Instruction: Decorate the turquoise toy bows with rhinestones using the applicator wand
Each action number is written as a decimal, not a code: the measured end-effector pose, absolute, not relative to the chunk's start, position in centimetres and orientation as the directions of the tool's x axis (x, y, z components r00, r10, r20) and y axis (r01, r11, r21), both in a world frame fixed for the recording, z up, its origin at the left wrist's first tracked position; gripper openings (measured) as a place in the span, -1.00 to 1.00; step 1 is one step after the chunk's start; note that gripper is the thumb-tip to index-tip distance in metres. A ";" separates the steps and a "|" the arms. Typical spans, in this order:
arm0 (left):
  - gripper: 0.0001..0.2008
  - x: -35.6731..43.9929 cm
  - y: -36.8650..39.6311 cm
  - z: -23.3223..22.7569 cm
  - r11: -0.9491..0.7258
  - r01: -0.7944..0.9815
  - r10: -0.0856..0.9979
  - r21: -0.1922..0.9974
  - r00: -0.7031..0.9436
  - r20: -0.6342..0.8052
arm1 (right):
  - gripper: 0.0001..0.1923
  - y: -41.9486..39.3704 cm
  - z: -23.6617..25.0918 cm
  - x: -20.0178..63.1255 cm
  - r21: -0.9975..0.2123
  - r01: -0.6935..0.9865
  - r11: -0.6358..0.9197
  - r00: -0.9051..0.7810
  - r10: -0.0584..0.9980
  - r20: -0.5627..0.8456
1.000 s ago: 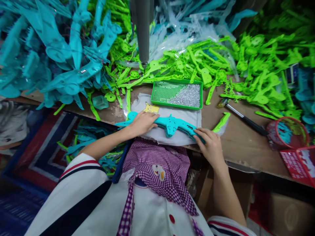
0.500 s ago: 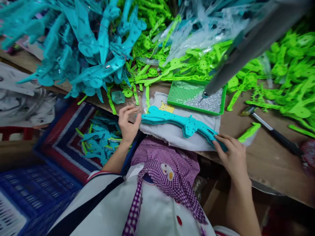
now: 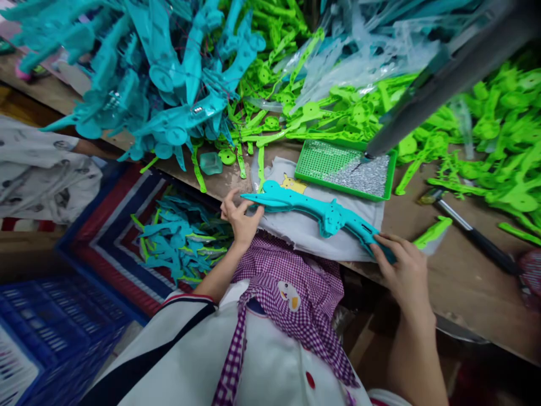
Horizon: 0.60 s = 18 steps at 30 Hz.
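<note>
My left hand [image 3: 239, 217] pinched the pointed tip of the long teal plastic part [image 3: 315, 211]; my right hand [image 3: 401, 269] gripped its other end at the worktop [image 3: 456, 276] edge. The part lay slanted across a grey cloth [image 3: 304, 231] in front of me, near the green tray [image 3: 347, 169] of small silver pieces. A grey metal rod [image 3: 439, 73] reached down to the tray's far edge. Heaps of teal parts [image 3: 147, 73] and green parts [image 3: 486, 124] crowded the back of the worktop. A hammer [image 3: 469, 231] lay to the right. Below left, a crate [image 3: 181, 242] held more teal parts
</note>
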<state>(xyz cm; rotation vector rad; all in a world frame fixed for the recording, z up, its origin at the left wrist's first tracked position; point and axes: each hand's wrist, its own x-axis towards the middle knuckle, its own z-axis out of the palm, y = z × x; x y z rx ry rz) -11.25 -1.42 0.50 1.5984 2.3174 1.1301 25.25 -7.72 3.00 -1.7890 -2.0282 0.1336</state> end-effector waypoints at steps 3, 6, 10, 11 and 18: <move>-0.89 -11.5 -1.2 0.8 0.183 0.712 0.874 0.678 -0.434 0.220 | -0.61 -7.7 3.0 25.3 -0.353 0.921 0.164 -0.076 0.966 0.249; -0.87 -12.0 -0.9 0.5 0.154 0.661 0.901 0.735 -0.399 0.170 | -0.63 -7.6 3.0 25.3 -0.365 0.915 0.173 -0.081 0.964 0.254; -0.81 -12.1 -0.4 -0.4 0.184 0.644 0.886 0.743 -0.436 0.159 | -0.64 -7.6 3.1 25.2 -0.360 0.917 0.173 -0.078 0.962 0.262; -0.79 -12.1 -0.3 -0.7 0.199 0.641 0.876 0.741 -0.455 0.158 | -0.64 -7.6 3.1 25.2 -0.359 0.917 0.172 -0.079 0.963 0.259; -0.63 -14.0 -2.2 -0.7 0.178 0.685 0.864 0.707 -0.452 0.221 | -0.61 -7.6 3.1 25.4 -0.315 0.928 0.199 -0.118 0.959 0.258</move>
